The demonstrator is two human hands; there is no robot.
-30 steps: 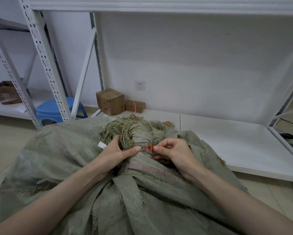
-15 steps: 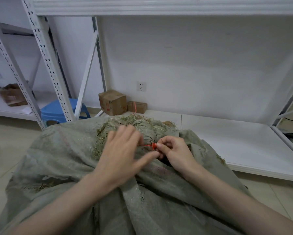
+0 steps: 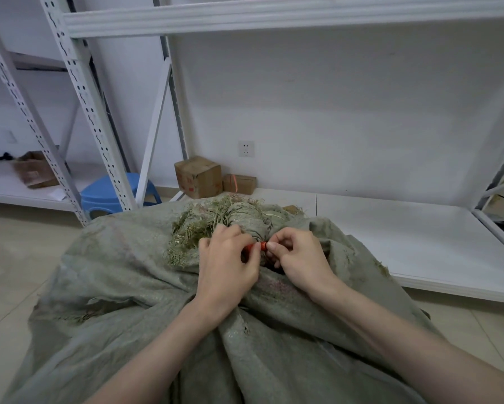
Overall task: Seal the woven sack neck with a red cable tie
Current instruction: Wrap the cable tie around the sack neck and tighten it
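A person's left hand (image 3: 227, 266), spread flat above the bundle half a second ago, now has its fingers curled in and pinches the red cable tie (image 3: 256, 246) at the near side of the woven sack neck (image 3: 245, 221); a full second ago that same hand was wrapped around the neck itself. The right hand (image 3: 300, 258) has hardly shifted and keeps thumb and forefinger closed on the tie's other end, the remaining fingers tucked under. The head camera has tipped upward since then, bringing more of the white shelving (image 3: 274, 16) into view. Only a short stretch of the tie shows, in the gap between the two sets of fingertips. Its long axis runs left to right across the view, close to level, lying against the gathered cloth, and the rest of its loop is hidden behind the hands and the folds. The neck, bunched tight, points away from the person toward the wall, its frayed green strands (image 3: 192, 228) fanning out to the left. The grey-green sack (image 3: 122, 287) sprawls across the foreground under both forearms, its far edge reaching the lowest shelf board (image 3: 419, 243). Behind it stand a larger cardboard box (image 3: 198, 176), a smaller cardboard box (image 3: 239, 183) beside it, a blue plastic stool (image 3: 114, 193) and a wall socket (image 3: 246, 148)
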